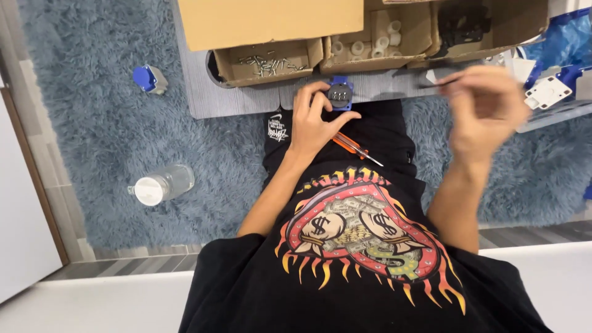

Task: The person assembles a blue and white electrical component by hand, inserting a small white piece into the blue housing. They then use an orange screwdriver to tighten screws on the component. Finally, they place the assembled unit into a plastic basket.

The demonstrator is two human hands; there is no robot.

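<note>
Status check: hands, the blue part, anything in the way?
Left hand grips blue socket part at board edge. Right hand raised and blurred, pinching a thin dark piece. Orange screwdriver lies on lap; nothing blocks the part.

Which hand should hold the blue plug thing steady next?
Left hand, probably: its fingers wrap the blue part at the edge of the grey board. The right hand is raised off to the side and blurred.

A shaggy grey-blue rug (111,135) covers grey plank flooring (123,266) beside a white wall (21,246).
</note>
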